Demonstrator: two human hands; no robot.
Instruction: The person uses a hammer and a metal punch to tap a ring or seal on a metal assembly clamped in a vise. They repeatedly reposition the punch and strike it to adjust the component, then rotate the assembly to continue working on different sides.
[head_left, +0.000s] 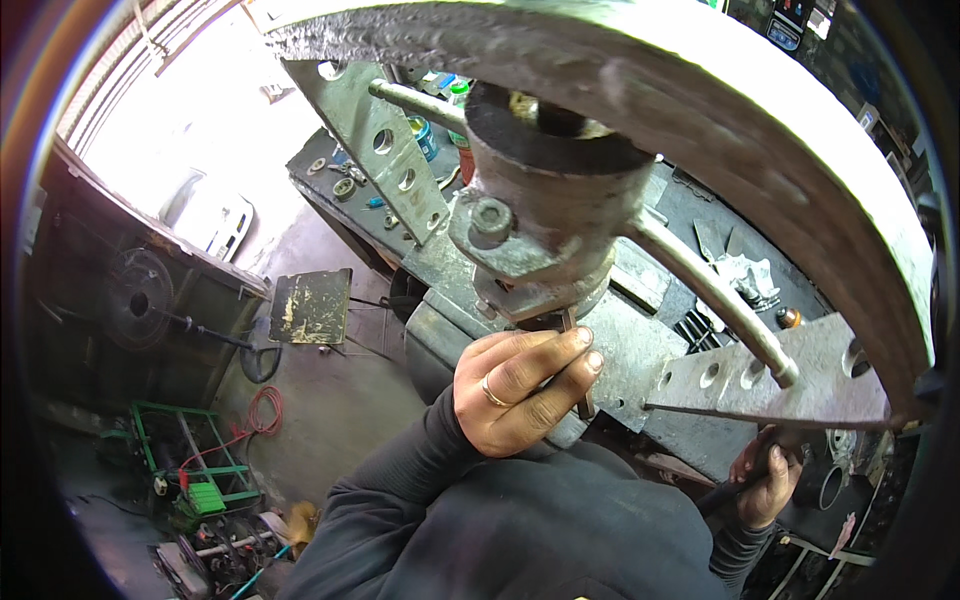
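Observation:
My left hand (525,390), with a ring on one finger, pinches a narrow flat metal bar (584,404). The bar stands roughly upright, its top close under a heavy metal cylinder (560,200) that has a clamp bolt (491,217) on its side. Low at the right, my right hand (768,490) is wrapped round the dark handle (722,494) of a tool whose kind I cannot make out. Over both hands arches a large curved metal rim (700,120). A metal rod (715,290) runs from the cylinder to a drilled plate (800,375).
A second drilled plate (375,150) slants down at the back left. Loose parts and a blue can (423,138) lie on the dark workbench (325,185). On the floor at left are a green metal frame (190,450), a red hose (262,412) and a small worn-topped stand (310,306).

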